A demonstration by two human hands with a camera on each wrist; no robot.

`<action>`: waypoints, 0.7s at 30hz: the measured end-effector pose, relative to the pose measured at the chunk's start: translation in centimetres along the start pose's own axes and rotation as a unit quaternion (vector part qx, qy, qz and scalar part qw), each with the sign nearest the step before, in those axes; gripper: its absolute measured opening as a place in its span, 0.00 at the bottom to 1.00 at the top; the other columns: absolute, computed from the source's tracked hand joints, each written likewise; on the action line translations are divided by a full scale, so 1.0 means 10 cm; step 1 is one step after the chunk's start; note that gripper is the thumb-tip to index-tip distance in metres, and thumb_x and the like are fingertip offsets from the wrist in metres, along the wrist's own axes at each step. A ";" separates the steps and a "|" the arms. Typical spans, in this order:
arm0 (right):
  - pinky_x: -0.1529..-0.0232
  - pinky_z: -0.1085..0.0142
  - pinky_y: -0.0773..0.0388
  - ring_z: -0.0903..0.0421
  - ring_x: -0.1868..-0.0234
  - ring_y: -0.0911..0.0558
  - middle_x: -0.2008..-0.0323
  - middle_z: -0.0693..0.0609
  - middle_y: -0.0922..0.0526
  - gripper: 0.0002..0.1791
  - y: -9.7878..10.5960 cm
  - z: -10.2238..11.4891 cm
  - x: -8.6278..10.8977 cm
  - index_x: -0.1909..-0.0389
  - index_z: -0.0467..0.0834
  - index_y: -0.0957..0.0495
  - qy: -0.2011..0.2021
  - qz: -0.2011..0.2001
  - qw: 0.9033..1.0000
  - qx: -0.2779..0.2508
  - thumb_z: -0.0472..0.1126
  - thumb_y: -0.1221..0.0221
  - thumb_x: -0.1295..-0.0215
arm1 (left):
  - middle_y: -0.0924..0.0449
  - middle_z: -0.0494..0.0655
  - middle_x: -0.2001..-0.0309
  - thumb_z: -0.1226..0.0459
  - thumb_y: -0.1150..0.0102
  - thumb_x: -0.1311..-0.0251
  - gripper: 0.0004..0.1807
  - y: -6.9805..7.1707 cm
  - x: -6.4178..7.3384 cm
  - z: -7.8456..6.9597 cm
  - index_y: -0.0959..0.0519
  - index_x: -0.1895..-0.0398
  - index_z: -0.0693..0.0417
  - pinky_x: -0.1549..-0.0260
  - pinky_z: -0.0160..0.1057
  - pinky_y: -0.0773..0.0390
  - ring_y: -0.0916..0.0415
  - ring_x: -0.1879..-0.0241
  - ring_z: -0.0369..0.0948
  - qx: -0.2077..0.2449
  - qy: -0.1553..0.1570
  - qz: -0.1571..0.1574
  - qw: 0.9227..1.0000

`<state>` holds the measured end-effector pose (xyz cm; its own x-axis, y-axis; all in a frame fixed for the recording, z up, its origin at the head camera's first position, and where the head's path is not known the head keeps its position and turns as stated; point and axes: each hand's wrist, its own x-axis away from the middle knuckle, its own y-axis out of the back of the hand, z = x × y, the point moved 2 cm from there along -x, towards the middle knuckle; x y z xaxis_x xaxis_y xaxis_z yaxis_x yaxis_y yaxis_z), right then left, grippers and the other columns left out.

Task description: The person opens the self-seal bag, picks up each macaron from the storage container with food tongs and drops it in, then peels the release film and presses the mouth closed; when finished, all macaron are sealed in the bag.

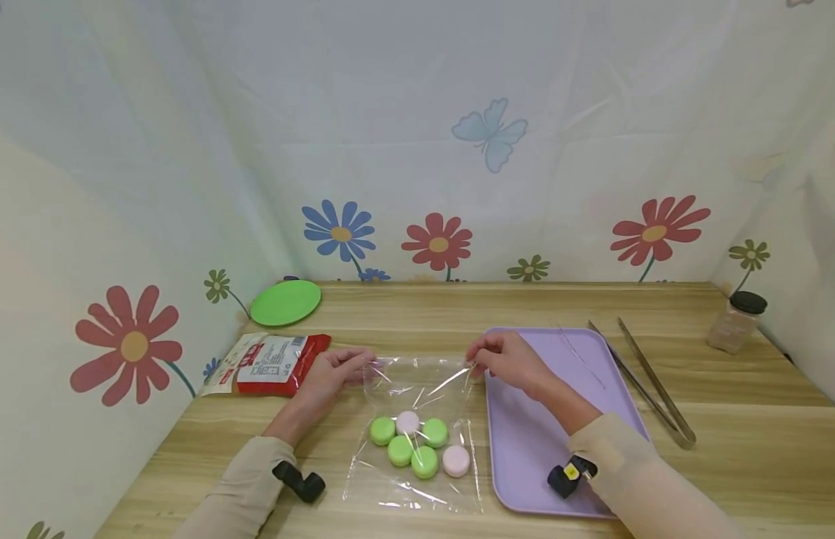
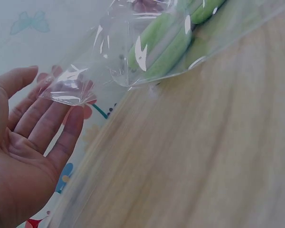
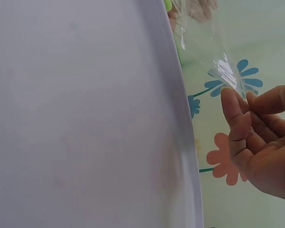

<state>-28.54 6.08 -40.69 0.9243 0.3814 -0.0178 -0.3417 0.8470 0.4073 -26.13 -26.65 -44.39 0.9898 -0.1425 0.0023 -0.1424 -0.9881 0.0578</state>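
Observation:
A clear plastic bag point(image 1: 417, 486) with several green macarons point(image 1: 424, 462) and two pale pink macarons point(image 1: 456, 460) inside lies between the hands. At its upper left corner is my left hand point(image 1: 333, 374); in the left wrist view its fingers point(image 2: 47, 118) extend nearly straight against the film, the thumb held apart. My right hand point(image 1: 515, 363) pinches the upper right corner between thumb and fingertips, over the tray's left edge. The right wrist view shows the film point(image 3: 225, 71) drawn to a point at those fingers point(image 3: 235, 107).
To the right lie a lilac tray point(image 1: 545, 449), with a thin wire or strip across its far end, and metal tongs point(image 1: 656, 382). A black-lidded jar point(image 1: 734, 322) stands at the far right. At left are a red-and-white packet point(image 1: 272, 367) and a green plate point(image 1: 286, 302).

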 end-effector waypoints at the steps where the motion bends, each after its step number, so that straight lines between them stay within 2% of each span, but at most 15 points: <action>1: 0.59 0.56 0.21 0.49 0.63 0.14 0.67 0.49 0.15 0.09 0.00 0.00 0.00 0.61 0.38 0.16 0.000 0.001 1.000 -0.002 0.34 0.46 0.30 | 0.18 0.64 0.47 0.55 0.38 0.32 0.30 0.00 0.01 0.00 0.27 0.40 0.74 0.48 0.43 0.20 0.16 0.52 0.46 -0.003 0.000 0.000 1.000; 9: 0.59 0.54 0.21 0.49 0.64 0.14 0.68 0.48 0.14 0.11 0.01 -0.01 0.00 0.58 0.37 0.15 0.014 0.009 1.000 -0.005 0.41 0.39 0.30 | 0.16 0.61 0.49 0.59 0.35 0.34 0.26 0.01 0.00 0.02 0.24 0.42 0.71 0.51 0.39 0.19 0.16 0.54 0.44 -0.020 0.003 -0.006 1.000; 14: 0.60 0.54 0.21 0.45 0.63 0.15 0.69 0.47 0.13 0.11 0.01 -0.02 0.00 0.58 0.35 0.16 0.026 0.020 0.999 -0.014 0.40 0.36 0.33 | 0.15 0.57 0.51 0.58 0.33 0.37 0.25 0.03 0.00 0.03 0.21 0.44 0.67 0.51 0.38 0.19 0.17 0.55 0.43 -0.036 0.005 -0.006 0.999; 18: 0.60 0.53 0.20 0.47 0.64 0.15 0.69 0.45 0.13 0.09 0.01 -0.03 0.00 0.60 0.36 0.15 0.023 0.021 0.999 -0.023 0.39 0.34 0.35 | 0.16 0.56 0.51 0.57 0.31 0.39 0.23 0.03 -0.01 0.04 0.19 0.47 0.65 0.52 0.37 0.19 0.18 0.54 0.43 -0.047 0.000 -0.007 0.999; 21: 0.59 0.53 0.20 0.49 0.65 0.15 0.68 0.43 0.13 0.08 0.02 -0.02 0.00 0.61 0.37 0.15 0.016 0.019 0.999 -0.030 0.39 0.33 0.36 | 0.15 0.56 0.51 0.60 0.31 0.38 0.22 0.03 -0.01 0.04 0.20 0.47 0.67 0.50 0.39 0.19 0.17 0.53 0.45 -0.031 -0.006 0.000 0.999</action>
<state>-28.61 6.31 -40.84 0.9049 0.4244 -0.0330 -0.3866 0.8519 0.3533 -26.29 -26.91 -44.76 0.9896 -0.1432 -0.0101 -0.1410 -0.9827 0.1198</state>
